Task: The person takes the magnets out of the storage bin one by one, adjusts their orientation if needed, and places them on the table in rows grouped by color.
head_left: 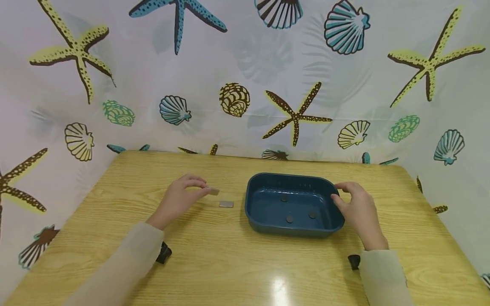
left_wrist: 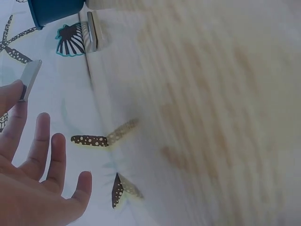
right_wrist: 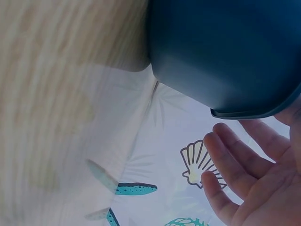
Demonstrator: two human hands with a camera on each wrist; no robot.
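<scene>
Left hand (head_left: 178,199) pinches a small, seemingly metal bar (head_left: 214,191) above the desk (head_left: 229,263), near a second bar (head_left: 226,204); right hand (head_left: 359,208) grips the right rim of a blue tray (head_left: 291,230) holding three discs (head_left: 289,219)

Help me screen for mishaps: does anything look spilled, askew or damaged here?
Nothing stands out. The blue bin stands upright with three small discs inside; one grey bar lies on the table beside it; the left hand pinches a second bar. No spill or damage shows.
</scene>
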